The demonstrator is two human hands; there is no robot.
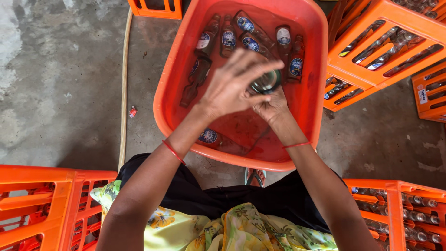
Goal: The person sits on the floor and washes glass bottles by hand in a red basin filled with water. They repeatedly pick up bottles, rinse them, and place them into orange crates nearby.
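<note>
1. Concrete floor (60, 93) carries an orange tub (316, 69) ringed by orange crates (385, 42).
2. Right hand (272, 108) grips a glass bottle (265, 82) over the tub's water.
3. Left hand (232, 86) – fingers spread – rests against the bottle.

The tub (176, 69) is orange-red; the bottles (228, 38) lying in it are dark brown glass with blue oval labels rimmed in white; the crates (381, 28) around it are bright orange; the floor (60, 83) is mottled grey; the hose (124, 93) is pale cream; the bangle (173, 152) on the left wrist is red, as is the thread on the right; the cloth (241, 227) is yellow with green leaves and orange flowers over black.
</note>
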